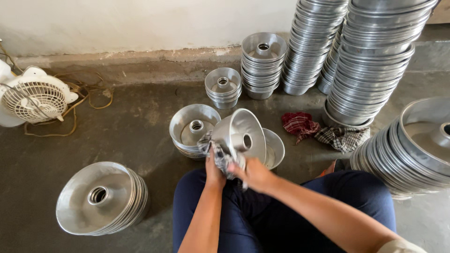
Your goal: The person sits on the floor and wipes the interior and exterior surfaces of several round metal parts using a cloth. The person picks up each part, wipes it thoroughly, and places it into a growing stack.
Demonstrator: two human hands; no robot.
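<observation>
silver tube pan | red checked cloth | white fan

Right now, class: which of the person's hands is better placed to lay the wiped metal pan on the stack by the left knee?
Probably the left hand: it is nearer that stack, while the right hand grips the pan and cloth.

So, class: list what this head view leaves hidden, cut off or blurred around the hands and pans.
- Left hand fingers: hidden by the cloth.
- Held pan: its outside faces away.
- Right hand: motion-blurred.
- Tall stacks: tops cut by the upper edge.
- Fan: cut by the left edge.
</observation>
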